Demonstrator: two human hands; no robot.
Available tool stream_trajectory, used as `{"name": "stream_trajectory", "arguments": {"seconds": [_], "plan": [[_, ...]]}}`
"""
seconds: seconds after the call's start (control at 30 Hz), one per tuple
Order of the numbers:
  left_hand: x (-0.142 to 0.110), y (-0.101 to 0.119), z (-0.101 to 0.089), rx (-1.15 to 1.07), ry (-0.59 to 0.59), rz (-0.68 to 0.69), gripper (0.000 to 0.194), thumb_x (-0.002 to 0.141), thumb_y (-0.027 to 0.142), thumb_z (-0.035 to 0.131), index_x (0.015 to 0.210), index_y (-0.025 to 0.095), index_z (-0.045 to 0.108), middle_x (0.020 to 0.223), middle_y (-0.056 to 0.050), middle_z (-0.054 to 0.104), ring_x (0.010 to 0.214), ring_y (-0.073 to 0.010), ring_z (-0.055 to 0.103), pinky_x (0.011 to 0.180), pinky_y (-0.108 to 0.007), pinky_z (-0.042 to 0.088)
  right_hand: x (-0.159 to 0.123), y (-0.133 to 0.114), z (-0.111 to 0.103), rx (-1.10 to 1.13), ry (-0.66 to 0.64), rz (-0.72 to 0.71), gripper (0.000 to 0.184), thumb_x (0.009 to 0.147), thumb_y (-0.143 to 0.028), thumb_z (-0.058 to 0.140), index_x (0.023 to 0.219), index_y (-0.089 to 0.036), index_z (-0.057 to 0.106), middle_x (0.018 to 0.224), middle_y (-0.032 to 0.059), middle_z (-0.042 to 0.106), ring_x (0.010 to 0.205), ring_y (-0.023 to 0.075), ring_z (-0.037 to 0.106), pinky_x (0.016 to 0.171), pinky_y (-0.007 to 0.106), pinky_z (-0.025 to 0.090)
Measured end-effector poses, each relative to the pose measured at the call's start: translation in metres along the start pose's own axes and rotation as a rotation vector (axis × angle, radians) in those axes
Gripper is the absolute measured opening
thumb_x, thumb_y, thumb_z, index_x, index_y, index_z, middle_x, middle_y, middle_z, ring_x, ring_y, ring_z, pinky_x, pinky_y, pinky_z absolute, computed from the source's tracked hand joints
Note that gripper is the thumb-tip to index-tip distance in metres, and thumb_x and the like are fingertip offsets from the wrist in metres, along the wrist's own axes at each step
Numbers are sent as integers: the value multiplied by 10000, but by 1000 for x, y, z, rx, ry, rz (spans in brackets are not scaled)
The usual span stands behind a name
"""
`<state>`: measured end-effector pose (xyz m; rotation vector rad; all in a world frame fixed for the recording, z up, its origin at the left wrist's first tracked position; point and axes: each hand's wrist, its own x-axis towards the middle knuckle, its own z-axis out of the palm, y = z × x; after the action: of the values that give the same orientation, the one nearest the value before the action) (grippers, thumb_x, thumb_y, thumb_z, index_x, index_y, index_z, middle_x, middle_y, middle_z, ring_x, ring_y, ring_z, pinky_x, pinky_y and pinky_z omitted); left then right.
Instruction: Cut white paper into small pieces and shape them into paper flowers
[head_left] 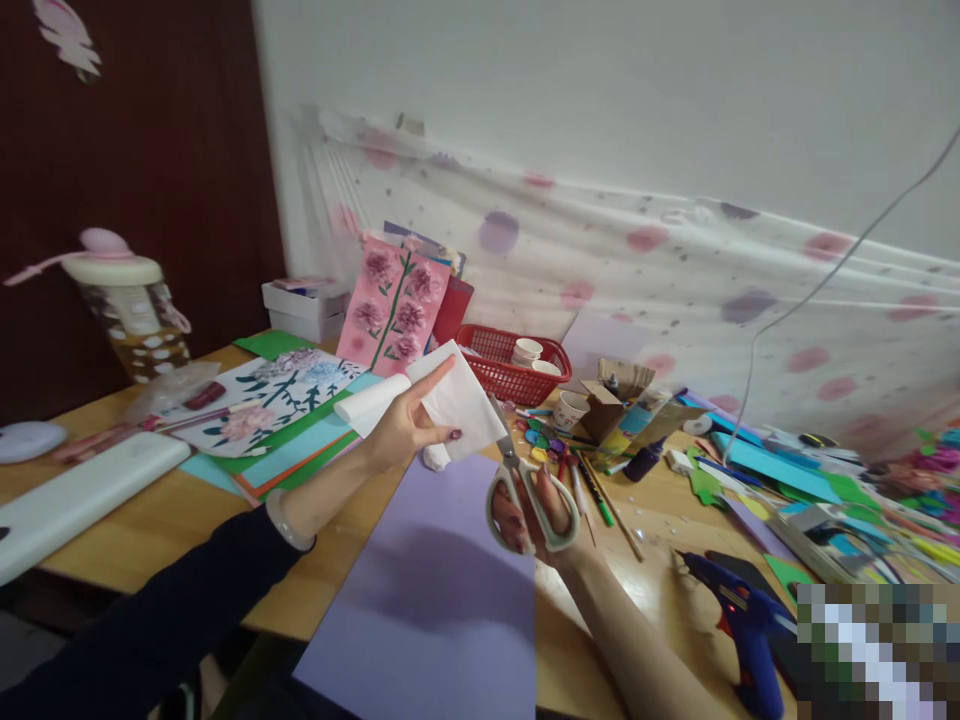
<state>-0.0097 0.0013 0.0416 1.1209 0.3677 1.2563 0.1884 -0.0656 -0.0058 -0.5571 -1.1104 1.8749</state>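
Note:
My left hand pinches a folded white tissue-like sheet, thumb in front and index finger stretched along it. In my right hand is a pair of scissors with pale handles, fingers through the loops. The blades are at the right corner of the white sheet; whether they cut into it I cannot tell. Beneath both hands lies a purple sheet of paper. A small crumpled white piece rests at its far edge. A white roll is just behind my left wrist.
A blue glue gun lies at the right front. Brushes and pens spread beyond the scissors. Behind stands a red basket with paper cups. At left are painted paper, a white elongated case and a bottle.

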Motion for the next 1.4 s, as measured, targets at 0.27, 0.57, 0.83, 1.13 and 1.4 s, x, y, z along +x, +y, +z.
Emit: {"name": "stream_trajectory", "arguments": {"seconds": [0.27,0.57,0.83,1.13,1.4], "plan": [[-9,-1,4,189,-165,-70,839,566,-11,702,1319,272,465,1126,-57,654,990,-190,627,820,-262,524,-1,-6,8,53,-155,26,523,722,-691,489,809,-178,548,658,8,508,551,139,478,528,280,411],[-8,-15,-2,209,-166,-62,887,585,52,735,1373,255,382,1253,-102,585,1090,-227,577,881,-291,495,-1,-5,10,94,-59,36,524,711,-695,513,773,-175,518,648,-9,484,521,114,464,528,264,402],[-4,-14,-5,265,-235,-40,957,627,126,745,1426,240,231,1319,-115,533,1192,-250,503,1022,-386,382,4,0,4,114,21,-7,561,674,-722,549,693,-162,514,508,-48,467,346,55,342,329,171,290],[-3,-13,-9,284,-240,-41,933,621,133,751,1416,241,274,1337,-120,516,1246,-265,450,1034,-398,373,6,7,-5,41,-4,-26,575,681,-711,550,571,-149,494,417,-70,376,301,31,234,287,157,219],[-7,-31,-7,291,-281,-71,861,601,118,761,1369,228,388,1330,-119,518,1200,-255,492,994,-356,415,2,5,3,149,-86,12,634,663,-780,480,882,-190,561,620,-13,508,509,124,451,507,265,410]]}}
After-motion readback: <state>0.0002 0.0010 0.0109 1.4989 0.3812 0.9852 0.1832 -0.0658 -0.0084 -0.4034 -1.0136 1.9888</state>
